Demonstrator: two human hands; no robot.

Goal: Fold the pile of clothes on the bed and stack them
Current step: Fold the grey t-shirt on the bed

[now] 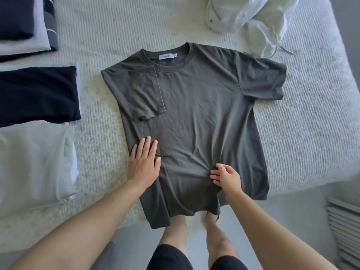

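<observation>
A dark grey T-shirt (pixel 194 114) lies flat on the bed (pixel 109 152), collar away from me, hem hanging over the near edge. Its left side and sleeve are folded in over the chest; the right sleeve lies spread out. My left hand (pixel 144 162) rests flat on the folded left edge, fingers straight. My right hand (pixel 226 177) sits on the lower middle of the shirt, where its fingers pinch up a small bunch of fabric.
Folded clothes lie at the left: a navy piece (pixel 37 94), a pale grey piece (pixel 35 162) and a dark stack (pixel 21 20) at the far corner. A crumpled white garment (pixel 251 18) lies at the back right. My legs stand below the bed edge.
</observation>
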